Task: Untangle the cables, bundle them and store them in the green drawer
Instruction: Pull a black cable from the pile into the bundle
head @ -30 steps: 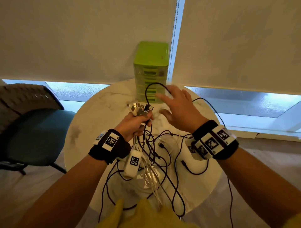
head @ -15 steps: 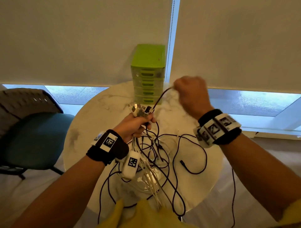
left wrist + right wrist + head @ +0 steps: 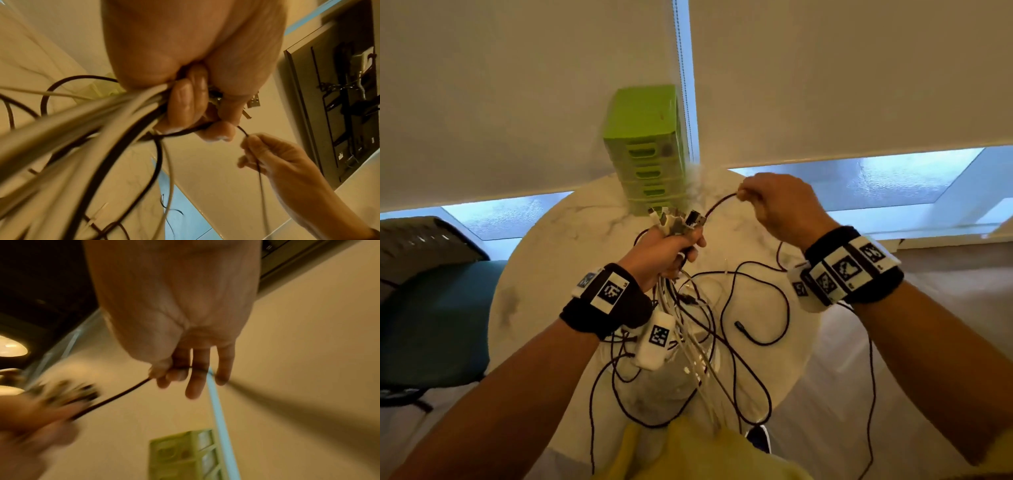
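Over the round worktop (image 3: 544,260), the left hand (image 3: 664,253) fists the cables' (image 3: 709,329) plug ends while the right hand (image 3: 777,205), just right of it, pinches one black cable (image 3: 719,202) stretched leftward between them, drawers (image 3: 650,150) behind.

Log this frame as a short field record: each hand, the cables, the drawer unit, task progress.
left hand: left hand grips a bunch of cable ends, plugs pointing up
right hand: right hand pinches one black cable running from the bunch
cables: the rest hang tangled, black and white, over the round table
drawer unit: green drawer unit at the table's far edge, drawers shut
progress: untangling under way; nothing bundled or stored
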Demonstrator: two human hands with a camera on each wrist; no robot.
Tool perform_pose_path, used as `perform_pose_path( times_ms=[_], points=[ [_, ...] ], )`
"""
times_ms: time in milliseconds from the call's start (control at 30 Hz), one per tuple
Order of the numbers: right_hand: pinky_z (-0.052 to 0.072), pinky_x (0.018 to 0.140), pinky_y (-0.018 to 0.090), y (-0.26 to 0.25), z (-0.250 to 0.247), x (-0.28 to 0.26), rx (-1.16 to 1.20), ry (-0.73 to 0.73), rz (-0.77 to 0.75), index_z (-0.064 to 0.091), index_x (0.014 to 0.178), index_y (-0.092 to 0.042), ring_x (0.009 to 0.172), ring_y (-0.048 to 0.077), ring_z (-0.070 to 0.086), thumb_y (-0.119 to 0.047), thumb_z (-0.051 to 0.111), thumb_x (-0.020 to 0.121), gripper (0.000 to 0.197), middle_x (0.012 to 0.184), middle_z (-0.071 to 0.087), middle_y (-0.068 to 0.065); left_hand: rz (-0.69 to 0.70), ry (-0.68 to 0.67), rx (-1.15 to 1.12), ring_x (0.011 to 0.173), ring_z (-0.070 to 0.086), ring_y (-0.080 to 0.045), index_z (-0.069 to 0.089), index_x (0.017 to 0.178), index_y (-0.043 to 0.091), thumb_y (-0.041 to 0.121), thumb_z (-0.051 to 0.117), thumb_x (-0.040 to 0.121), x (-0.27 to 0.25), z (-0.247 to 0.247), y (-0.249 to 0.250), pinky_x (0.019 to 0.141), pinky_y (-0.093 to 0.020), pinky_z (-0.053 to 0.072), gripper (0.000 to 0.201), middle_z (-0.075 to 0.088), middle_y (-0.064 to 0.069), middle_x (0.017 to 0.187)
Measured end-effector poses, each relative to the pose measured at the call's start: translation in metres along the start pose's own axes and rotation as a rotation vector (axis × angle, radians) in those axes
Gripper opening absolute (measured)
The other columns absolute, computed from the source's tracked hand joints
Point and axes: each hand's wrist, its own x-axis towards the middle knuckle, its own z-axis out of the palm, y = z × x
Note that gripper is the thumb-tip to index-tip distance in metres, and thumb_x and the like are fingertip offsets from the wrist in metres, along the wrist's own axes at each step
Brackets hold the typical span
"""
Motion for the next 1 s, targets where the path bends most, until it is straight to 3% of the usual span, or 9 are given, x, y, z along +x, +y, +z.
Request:
perform_pose_path(
  times_ms=[200, 400, 500, 567, 633, 700, 800, 867, 1000],
  points=[
    [0.042, 0.081, 0.040, 0.107, -0.056, -0.016, 0.082, 0.459, 0.530, 0.066, 0.099, -0.012, 0.102, 0.036, 0.057, -0.023, 0.040, 0.093, 0.028, 0.108, 0.066, 0.012, -0.083, 0.034, 0.090, 0.038, 0.025, -0.007, 0.057, 0.079, 0.012, 0.030, 0.050, 0.099, 0.004, 0.002, -0.005, 0.038, -0.019, 0.017, 0.027, 0.051, -0.006, 0.062],
    [0.037, 0.096, 0.048, 0.166, -0.043, -0.059, -0.072, 0.347, 0.883, 0.048, 0.132, -0.010, 0.121, 0.039, 0.044, -0.025, 0.047, 0.095, 0.040, 0.131, 0.046, 0.020, 0.032, -0.088, -0.167, 0.034, 0.019, -0.005, 0.054, 0.079, 0.012, 0.030, 0.041, 0.101, 0.012, 0.056, 0.038, 0.038, -0.018, 0.012, 0.031, 0.033, 0.003, 0.047],
    [0.039, 0.097, 0.036, 0.150, -0.028, -0.076, 0.246, 0.200, 0.760, 0.044, 0.139, -0.011, 0.122, 0.030, 0.047, -0.030, 0.056, 0.094, 0.051, 0.133, 0.048, 0.017, 0.084, -0.129, -0.162, 0.036, 0.015, -0.006, 0.054, 0.078, 0.014, 0.036, 0.040, 0.100, 0.019, 0.089, 0.054, 0.040, -0.019, 0.010, 0.035, 0.023, 0.005, 0.047],
    [0.043, 0.089, 0.022, 0.123, -0.025, -0.089, 0.717, -0.052, 0.628, 0.055, 0.130, -0.016, 0.115, 0.018, 0.055, -0.033, 0.055, 0.096, 0.038, 0.125, 0.060, 0.006, 0.116, -0.134, -0.174, 0.037, 0.014, -0.006, 0.053, 0.077, 0.015, 0.038, 0.039, 0.101, 0.025, 0.107, 0.060, 0.038, -0.019, 0.012, 0.036, 0.019, 0.005, 0.047],
    [0.044, 0.094, 0.024, 0.098, -0.021, -0.103, 0.993, -0.332, 0.465, 0.056, 0.125, -0.026, 0.117, 0.013, 0.057, -0.040, 0.049, 0.097, 0.033, 0.122, 0.064, -0.001, 0.135, -0.121, -0.187, 0.038, 0.013, -0.006, 0.050, 0.077, 0.016, 0.040, 0.038, 0.101, 0.032, 0.124, 0.064, 0.037, -0.020, 0.014, 0.036, 0.017, 0.007, 0.047],
    [0.044, 0.101, 0.026, 0.084, -0.009, -0.114, 1.055, -0.504, 0.302, 0.049, 0.131, -0.032, 0.121, 0.009, 0.056, -0.048, 0.054, 0.088, 0.046, 0.125, 0.063, -0.002, 0.151, -0.102, -0.197, 0.038, 0.012, -0.007, 0.049, 0.077, 0.016, 0.042, 0.038, 0.101, 0.039, 0.141, 0.066, 0.038, -0.022, 0.014, 0.037, 0.017, 0.007, 0.047],
    [0.047, 0.099, 0.035, 0.079, 0.021, -0.126, 1.002, -0.545, 0.289, 0.053, 0.130, -0.017, 0.109, 0.015, 0.062, -0.053, 0.069, 0.075, 0.068, 0.118, 0.066, 0.005, 0.154, -0.079, -0.228, 0.041, 0.011, -0.008, 0.049, 0.076, 0.016, 0.042, 0.039, 0.101, 0.045, 0.161, 0.070, 0.042, -0.025, 0.011, 0.037, 0.016, 0.006, 0.049],
    [0.048, 0.088, 0.040, 0.090, 0.040, -0.135, 0.900, -0.501, 0.320, 0.064, 0.114, -0.012, 0.086, 0.023, 0.063, -0.045, 0.068, 0.082, 0.045, 0.095, 0.068, 0.010, 0.142, -0.077, -0.249, 0.042, 0.011, -0.009, 0.048, 0.076, 0.017, 0.042, 0.040, 0.101, 0.048, 0.170, 0.073, 0.045, -0.027, 0.010, 0.037, 0.016, 0.006, 0.049],
    [0.048, 0.078, 0.035, 0.128, 0.057, -0.160, 0.672, -0.556, 0.435, 0.064, 0.079, -0.022, 0.074, 0.021, 0.059, -0.040, 0.067, 0.085, 0.020, 0.078, 0.064, 0.004, 0.123, -0.113, -0.296, 0.041, 0.011, -0.008, 0.048, 0.074, 0.017, 0.043, 0.039, 0.101, 0.049, 0.179, 0.081, 0.043, -0.025, 0.011, 0.038, 0.016, 0.007, 0.048]
  ],
)
